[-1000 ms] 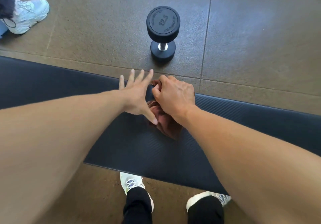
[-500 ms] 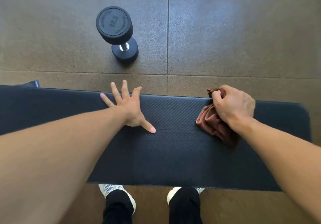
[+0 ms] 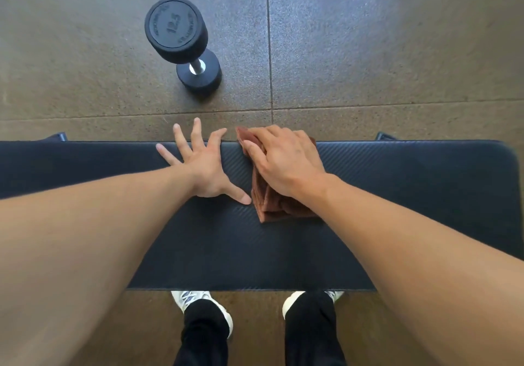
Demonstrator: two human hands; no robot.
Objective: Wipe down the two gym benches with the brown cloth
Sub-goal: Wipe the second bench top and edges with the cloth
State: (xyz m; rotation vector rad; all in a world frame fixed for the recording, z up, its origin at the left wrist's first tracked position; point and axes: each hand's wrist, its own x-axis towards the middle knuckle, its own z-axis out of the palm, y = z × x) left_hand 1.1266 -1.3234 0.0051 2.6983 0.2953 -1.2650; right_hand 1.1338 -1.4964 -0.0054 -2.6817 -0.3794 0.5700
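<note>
A black padded gym bench (image 3: 411,184) runs left to right across the view. On it lies the folded brown cloth (image 3: 272,206), reaching from the far edge toward the middle. My right hand (image 3: 286,161) lies flat on the cloth with fingers extended, pressing it onto the pad. My left hand (image 3: 204,164) rests on the pad just left of the cloth, fingers spread, thumb tip close to the cloth's edge. Only one bench is in view.
A black 12.5 dumbbell (image 3: 181,42) stands on end on the brown rubber floor beyond the bench. My two feet in white shoes (image 3: 198,303) and black trousers stand at the near side of the bench. The bench's right end (image 3: 510,155) is rounded.
My right hand has slid the cloth leftward along the bench, from near the right end to beside my left hand, and its fingers have flattened onto the cloth. My left hand stays planted.
</note>
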